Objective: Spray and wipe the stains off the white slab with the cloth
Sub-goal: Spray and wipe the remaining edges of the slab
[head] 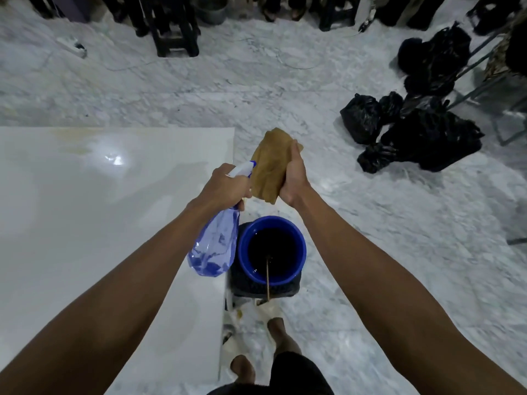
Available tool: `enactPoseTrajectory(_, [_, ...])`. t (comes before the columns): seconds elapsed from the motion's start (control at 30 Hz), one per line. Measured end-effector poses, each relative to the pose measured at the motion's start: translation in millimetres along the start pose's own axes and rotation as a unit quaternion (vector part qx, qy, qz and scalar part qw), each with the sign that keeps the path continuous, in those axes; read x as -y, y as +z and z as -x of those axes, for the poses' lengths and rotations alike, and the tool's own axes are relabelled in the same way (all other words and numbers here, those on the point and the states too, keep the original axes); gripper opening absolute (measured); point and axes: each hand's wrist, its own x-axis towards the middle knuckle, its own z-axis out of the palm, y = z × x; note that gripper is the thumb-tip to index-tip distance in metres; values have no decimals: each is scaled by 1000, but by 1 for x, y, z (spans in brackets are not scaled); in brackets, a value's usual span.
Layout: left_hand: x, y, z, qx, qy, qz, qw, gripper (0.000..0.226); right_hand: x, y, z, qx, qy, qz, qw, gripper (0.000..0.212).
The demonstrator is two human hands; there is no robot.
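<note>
The white slab (85, 212) fills the left half of the view, glossy, with faint yellowish stains (77, 141) near its far edge. My left hand (225, 186) grips the neck of a clear blue spray bottle (214, 246), whose nozzle points at the cloth. My right hand (293, 175) holds a folded tan cloth (269, 163) upright, just past the slab's right edge. Both hands hover above the floor beside the slab, over the bucket.
A blue bucket (301, 243) of dark liquid sits on a black stool right of the slab, below my hands. Black plastic bags (413, 129) lie on the marble floor at right. Dark stools (174, 27) stand at the far side. My feet show at the bottom.
</note>
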Motion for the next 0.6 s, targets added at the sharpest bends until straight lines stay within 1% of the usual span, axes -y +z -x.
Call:
enactPoseTrajectory(0.13, [-19,2,-29,-11,-39,31,999,24,20,7,-38,3,2,6,1000,74])
enactPoseTrajectory(0.2, [-23,4,-40,-19,-38,39,998,23,26,8,-53,6,5,3,1000,74])
enactPoseTrajectory(0.3, [-26,4,-56,-41,-35,45,998,39,23,3,-76,3,13,18,1000,74])
enactPoseTrajectory(0.37, [-26,1,-64,-55,-31,43,997,37,11,-7,-89,-5,48,69,996,74])
enactPoseTrajectory(0.47, [-22,-11,-73,-76,-22,43,996,29,-9,-21,-106,-20,105,220,970,74])
enactPoseTrajectory(0.53, [-16,-24,-80,-94,-20,51,994,33,-12,-13,-118,-28,89,283,955,69])
enactPoseTrajectory(0.6, [-11,-37,-89,-110,-22,55,992,37,-7,8,-141,-35,34,286,957,65])
